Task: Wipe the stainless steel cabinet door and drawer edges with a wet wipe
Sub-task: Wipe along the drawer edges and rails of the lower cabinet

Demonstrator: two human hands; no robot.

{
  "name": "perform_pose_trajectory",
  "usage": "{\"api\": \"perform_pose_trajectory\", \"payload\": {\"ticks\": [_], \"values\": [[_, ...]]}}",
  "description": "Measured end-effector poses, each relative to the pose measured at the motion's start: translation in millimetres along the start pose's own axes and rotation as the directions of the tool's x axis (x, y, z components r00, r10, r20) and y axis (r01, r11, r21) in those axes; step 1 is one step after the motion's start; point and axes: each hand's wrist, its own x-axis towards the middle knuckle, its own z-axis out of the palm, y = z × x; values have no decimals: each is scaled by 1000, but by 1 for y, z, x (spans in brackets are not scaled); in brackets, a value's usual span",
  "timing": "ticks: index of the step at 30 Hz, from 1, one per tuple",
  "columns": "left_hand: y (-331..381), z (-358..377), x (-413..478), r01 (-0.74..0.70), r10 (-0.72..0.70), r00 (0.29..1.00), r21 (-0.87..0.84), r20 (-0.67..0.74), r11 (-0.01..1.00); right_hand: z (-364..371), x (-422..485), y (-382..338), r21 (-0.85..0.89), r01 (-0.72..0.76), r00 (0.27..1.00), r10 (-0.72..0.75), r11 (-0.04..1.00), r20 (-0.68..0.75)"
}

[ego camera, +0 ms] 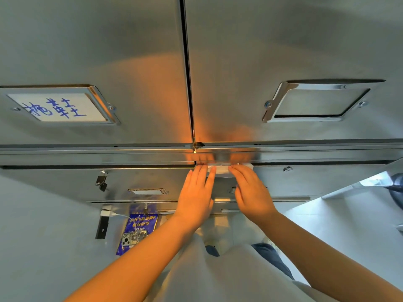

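- Head view: L hand (196, 192) & R hand (253, 192) are both up at the steel front, side by side. Fingers straight & flat, not curled round anything.
- Fingertips of both press on the wet wipe (220, 170). It's bunched betw. the two hands, L tips on its left end, R tips on its right.
- Wipe sits on the top edge of the lower panel (316, 182) (drawer or door, can't tell), just under the horizontal rail (109, 156). That's approx below where the vertical door gap (187, 83) meets the rail.
- Key relation: the edge's long axis runs left–right, across my fingers. Wipe is near this panel's left end, so most of the edge lies to the right, on the R-hand side.
- Next stroke prob. needs a sideways slide along the slot w/ steady pressure, not up/down.
- Further out: empty label frame (316, 101) upper right, handwritten label (58, 106) upper left, small lock (101, 182) lower left.
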Motion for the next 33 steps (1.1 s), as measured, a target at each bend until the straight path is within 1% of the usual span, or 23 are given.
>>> {"api": "perform_pose_trajectory", "payload": {"ticks": [2, 3, 7, 9, 11, 13, 15, 19, 22, 26, 28, 33], "values": [[0, 0, -1, -15, 14, 1000, -7, -18, 1000, -1, -4, 0, 22, -1, 997, 2, 1000, -83], [-1, -1, -1, -21, 21, 999, -3, -32, 1000, 0, -6, 0, 49, -28, 993, 33, 998, -111], [-5, 0, 0, -41, 41, 998, 4, -49, 999, 5, -8, 1, 174, -172, 969, 198, 970, -150], [-6, -5, 2, -50, 49, 996, -11, -68, 999, 5, -3, 2, 238, -282, 935, 322, 929, -150], [-6, -10, 3, -53, 50, 994, -27, -92, 998, 3, 3, 2, 357, -403, 874, 471, 843, -123], [-6, -11, 4, -50, 42, 990, -63, -133, 997, 1, 10, -2, 496, -505, 789, 611, 706, -66], [-4, -11, 5, -34, 22, 991, -91, -130, 995, 0, 15, -5, 590, -560, 717, 697, 581, -6], [-2, -9, 7, 24, -36, 994, -122, -99, 992, -5, 21, -7, 695, -596, 646, 755, 402, 117], [0, -8, 7, 52, -70, 991, -153, -114, 987, -10, 22, -9, 763, -598, 585, 785, 246, 205], [3, -9, 7, 58, -82, 986, -162, -144, 985, -19, 22, -8, 816, -575, 526, 788, 52, 321], [4, -9, 7, 54, -78, 986, -156, -151, 986, -23, 23, -9, 821, -570, 517, 774, -6, 365], [1, -7, 8, 46, -58, 993, -118, -102, 992, -27, 29, -8, 824, -553, 491, 750, -125, 443]]}}
